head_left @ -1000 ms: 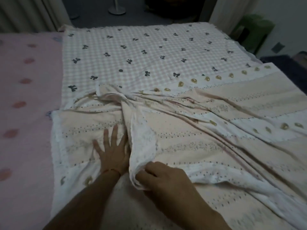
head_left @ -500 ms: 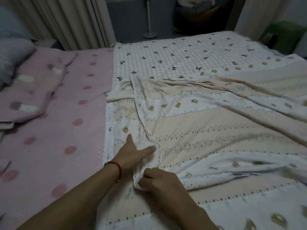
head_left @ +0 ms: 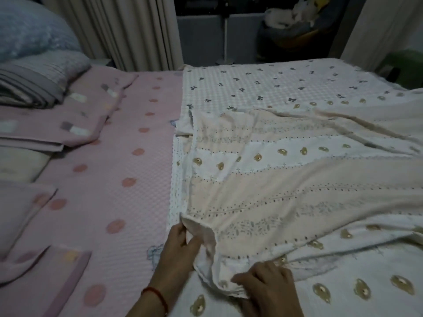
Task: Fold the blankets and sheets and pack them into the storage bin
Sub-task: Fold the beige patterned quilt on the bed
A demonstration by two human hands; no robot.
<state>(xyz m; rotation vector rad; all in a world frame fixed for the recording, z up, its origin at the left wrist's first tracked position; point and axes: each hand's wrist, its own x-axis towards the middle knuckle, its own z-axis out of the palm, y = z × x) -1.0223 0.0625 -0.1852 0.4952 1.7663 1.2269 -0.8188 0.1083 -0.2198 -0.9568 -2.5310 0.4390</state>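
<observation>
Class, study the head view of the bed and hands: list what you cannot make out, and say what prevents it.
- Storage bin: not in the head view at all.
- Bear sheet: its right side runs off the frame edge.
- Checked blanket: its near part is hidden under the sheet.
- Right hand: fingertips buried in the sheet's fold.
- Left hand: thumb hidden behind the pinched corner.
- Items by the window: too dark to identify.

The room was dim, lit by weak, even light with no clear source and no glare. Colours were muted and the picture grainy. The cream and peach bear-print cotton sheet point(head_left: 286, 186) showed only soft shadows in its folds. The dark window point(head_left: 229, 5) behind the pale pleated curtain point(head_left: 128, 30) gave no light. The wide lens bowed the edges, and the pale blue fluffy pillow point(head_left: 29, 30) looked soft and blurred.
</observation>
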